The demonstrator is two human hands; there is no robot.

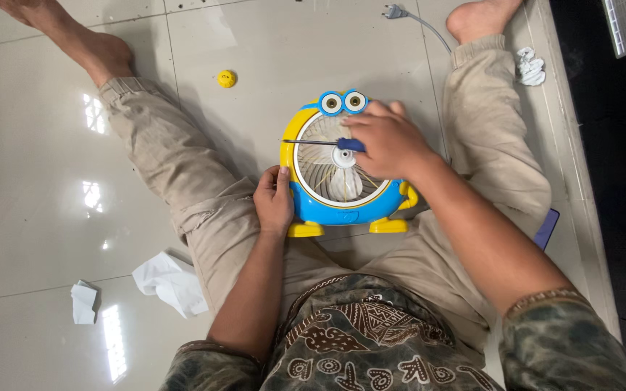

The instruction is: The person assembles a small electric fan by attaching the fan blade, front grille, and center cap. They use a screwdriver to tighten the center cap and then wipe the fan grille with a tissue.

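Observation:
A small yellow and blue toy-shaped fan (331,206) with two round eyes lies face up on the tiled floor between my spread legs. Its white blades and hub show in the round opening. My left hand (273,201) grips the fan's left lower edge. My right hand (389,141) rests over the fan's right side and holds a blue-handled screwdriver (320,143), whose thin shaft lies flat across the blades with its tip pointing left at the yellow rim.
A small yellow round piece (227,78) lies on the floor beyond the fan. Crumpled white tissues (172,282) sit at the left, another tissue (529,66) at the top right. A grey cable with plug (398,12) runs behind. A dark blue flat object (547,228) lies by my right leg.

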